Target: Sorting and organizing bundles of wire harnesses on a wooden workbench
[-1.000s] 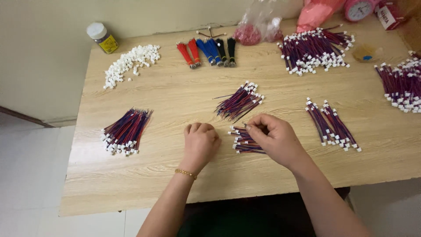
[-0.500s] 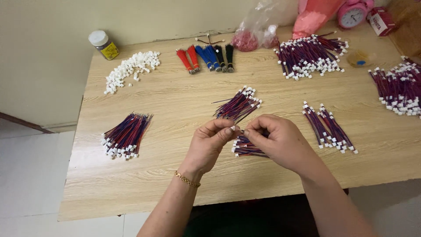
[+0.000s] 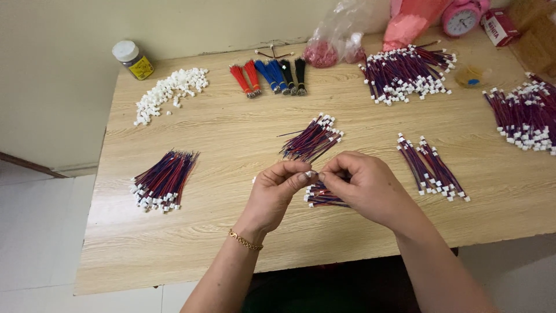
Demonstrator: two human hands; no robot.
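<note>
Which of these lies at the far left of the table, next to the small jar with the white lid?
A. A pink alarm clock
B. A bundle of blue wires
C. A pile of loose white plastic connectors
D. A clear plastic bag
C. The pile of loose white connectors lies just right of the jar near the table's far left corner; the pink alarm clock and the plastic bag sit towards the far right.

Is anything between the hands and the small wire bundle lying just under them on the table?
Nothing visible. The left hand and right hand meet directly above the wire bundle, which lies partly hidden beneath the right hand.
</note>
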